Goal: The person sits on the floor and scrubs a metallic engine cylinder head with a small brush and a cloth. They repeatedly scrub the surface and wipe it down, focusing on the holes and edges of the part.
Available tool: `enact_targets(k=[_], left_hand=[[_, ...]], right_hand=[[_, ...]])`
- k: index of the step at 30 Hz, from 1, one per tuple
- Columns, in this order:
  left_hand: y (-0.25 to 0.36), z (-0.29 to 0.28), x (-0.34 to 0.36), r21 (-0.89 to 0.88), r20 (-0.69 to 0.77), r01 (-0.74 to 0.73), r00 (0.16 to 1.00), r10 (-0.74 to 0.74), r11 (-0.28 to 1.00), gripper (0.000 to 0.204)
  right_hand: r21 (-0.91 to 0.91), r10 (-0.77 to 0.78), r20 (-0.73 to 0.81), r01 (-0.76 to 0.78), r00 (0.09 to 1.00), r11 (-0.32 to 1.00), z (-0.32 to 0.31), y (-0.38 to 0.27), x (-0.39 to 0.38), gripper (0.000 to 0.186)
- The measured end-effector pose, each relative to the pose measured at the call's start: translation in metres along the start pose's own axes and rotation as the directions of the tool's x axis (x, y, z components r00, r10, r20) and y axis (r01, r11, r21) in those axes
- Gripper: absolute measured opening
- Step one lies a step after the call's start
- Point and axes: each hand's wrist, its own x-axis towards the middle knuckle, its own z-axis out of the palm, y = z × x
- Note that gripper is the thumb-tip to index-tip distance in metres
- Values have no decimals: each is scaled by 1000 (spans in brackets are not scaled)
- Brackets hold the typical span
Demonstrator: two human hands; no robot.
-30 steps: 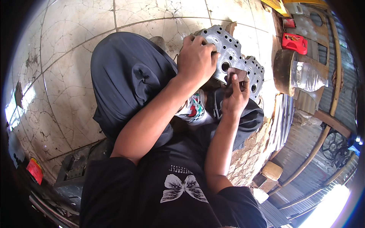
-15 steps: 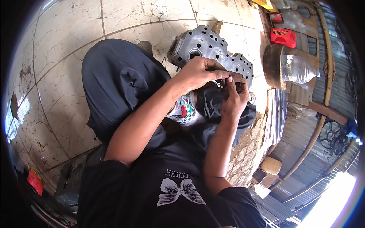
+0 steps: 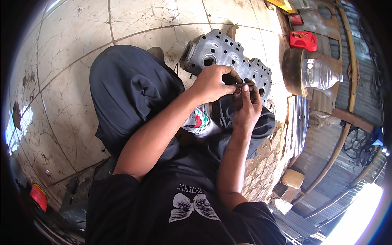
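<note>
1. Currently, we are pinching a brown sheet (image 3: 241, 85) at the view's two o'clock, left hand (image 3: 210, 83) and right hand (image 3: 248, 108) both pressing thumb against fingers across it.
2. We are judging it light, thin and bendable, best held by its edges.
3. At one o'clock, a metal block (image 3: 216, 47) is looking heavy.

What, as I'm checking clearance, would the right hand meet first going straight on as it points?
Probably the grey metal part, beyond the dark piece the right hand pinches; depth is unclear.
</note>
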Motion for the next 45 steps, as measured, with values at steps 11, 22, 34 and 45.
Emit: enact_targets(k=[11, 22, 34, 45], left_hand=[[3, 1, -4, -20, 31, 94, 995, -94, 995, 27], [0, -47, 16, 248, -244, 191, 961, -129, 950, 39], [-35, -66, 71, 455, -473, 586, 797, -375, 671, 61], [-41, -72, 61, 432, -336, 622, 783, -523, 653, 59]], right_hand=[[388, 40, 66, -63, 997, 920, -3, 14, -6, 22], [-275, -134, 44, 141, 990, 951, 0, 6, 27, 19], [-729, -291, 423, 513, 858, 453, 55, 19, 60, 18], [-691, -474, 476, 649, 741, 320, 62, 36, 64, 17]])
